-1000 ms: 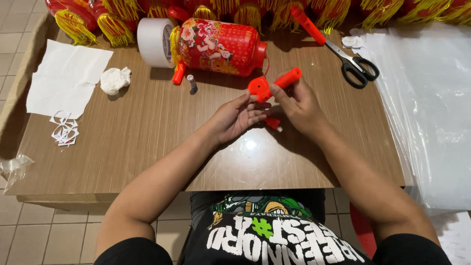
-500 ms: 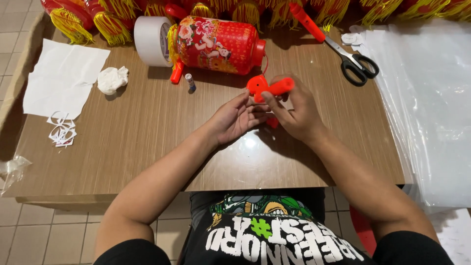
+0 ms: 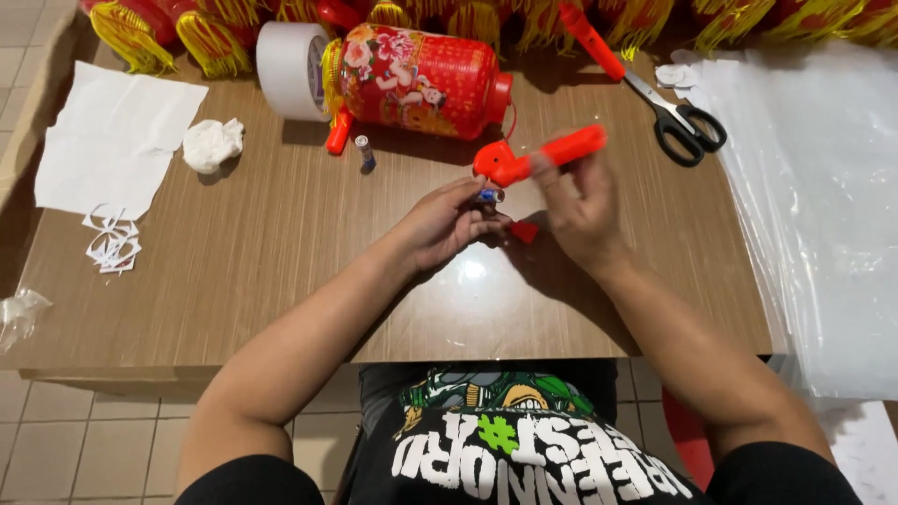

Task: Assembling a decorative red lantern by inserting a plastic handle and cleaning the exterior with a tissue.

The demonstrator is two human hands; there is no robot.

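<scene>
Fingers [image 3: 561, 178] closed around orange handle [image 3: 552, 154]

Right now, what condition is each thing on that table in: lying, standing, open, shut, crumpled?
orange handle piece: lifted off the table, gripped by the right hand
small battery: pinched in the left hand
red lantern: lying on its side
tape roll: standing on edge against the lantern
scissors: lying, blades shut
white tissue: crumpled
white paper sheet: lying flat
loose battery: lying flat
</scene>
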